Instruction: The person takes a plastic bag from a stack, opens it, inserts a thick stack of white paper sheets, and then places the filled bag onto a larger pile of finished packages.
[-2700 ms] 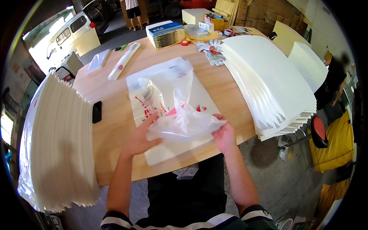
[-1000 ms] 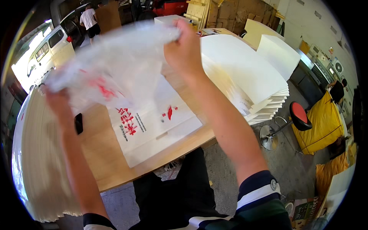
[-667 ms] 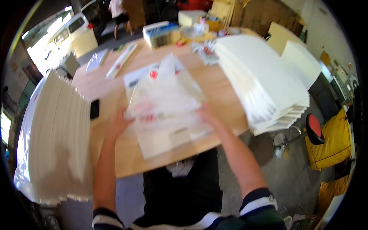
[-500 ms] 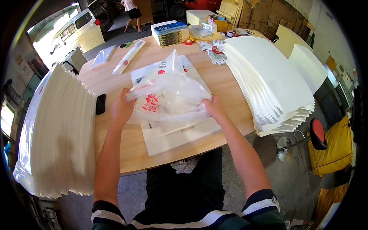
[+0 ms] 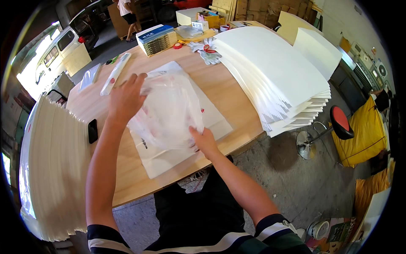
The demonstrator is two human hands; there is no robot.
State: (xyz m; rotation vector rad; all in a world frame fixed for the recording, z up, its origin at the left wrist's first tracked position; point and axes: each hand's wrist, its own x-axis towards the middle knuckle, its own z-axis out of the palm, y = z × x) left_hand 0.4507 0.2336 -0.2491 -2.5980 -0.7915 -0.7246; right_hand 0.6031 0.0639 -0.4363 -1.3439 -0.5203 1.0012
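A crumpled, see-through plastic bag (image 5: pixel 171 112) with faint red print is spread between my hands over the table. My left hand (image 5: pixel 128 98) pinches its far left edge, the fingers slightly smeared by motion. The near right edge is gripped between the thumb and fingers of my right hand (image 5: pixel 205 142). Beneath the bag lies a flat white printed sheet or bag (image 5: pixel 158 163), turned at an angle and partly covered. Further left, a long white plastic-wrapped roll (image 5: pixel 115 75) rests beyond my left hand.
A tall stack of pale sheets (image 5: pixel 55 169) stands at the left, beside a black phone (image 5: pixel 92 131). White boards (image 5: pixel 270 72) are fanned at the right. Gloves with red scissors (image 5: pixel 206 51) and a blue-topped box (image 5: pixel 156 40) sit at the back. A stool (image 5: pixel 340 122) is right of the table.
The bag has turned and opened out. My left hand has moved up and away from me, my right hand lower and leftward. The whole view has shifted to the right.
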